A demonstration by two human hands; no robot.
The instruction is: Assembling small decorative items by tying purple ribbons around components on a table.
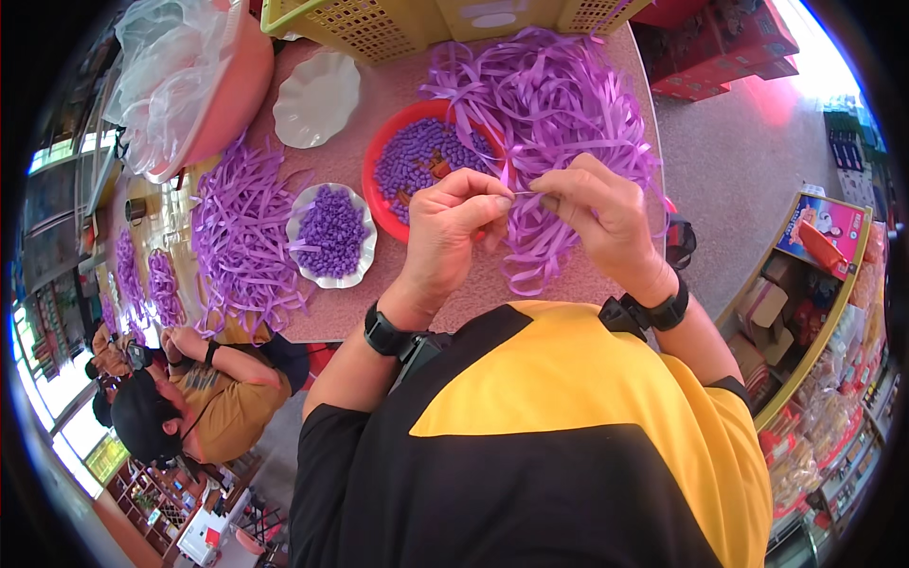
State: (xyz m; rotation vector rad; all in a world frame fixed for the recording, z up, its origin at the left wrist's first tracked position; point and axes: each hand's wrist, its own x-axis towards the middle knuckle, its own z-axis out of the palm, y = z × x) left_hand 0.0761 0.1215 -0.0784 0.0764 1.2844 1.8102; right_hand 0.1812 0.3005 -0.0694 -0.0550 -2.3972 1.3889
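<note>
Above the near part of the table, my left hand (pixel 453 225) and my right hand (pixel 603 210) face each other, fingertips pinched close together. A thin, pale, needle-like strand (pixel 524 193) stretches between both pinches; its exact kind is too small to make out. A purple ribbon (pixel 505 174) rises beside my left fingertips. Behind my left hand stands a red bowl (pixel 372 168) of purple beads (pixel 417 151), with something brown among them. A large heap of purple ribbons (pixel 568 104) lies beyond and beneath my right hand.
Left of the bowl, a white scalloped dish (pixel 367 263) holds more purple beads. An upside-down or bare white dish (pixel 317 99) lies farther back. More ribbons (pixel 241 237) spread at left. A yellow basket (pixel 369 33) and pink tub (pixel 227 85) stand behind. Another person (pixel 218 407) works at left.
</note>
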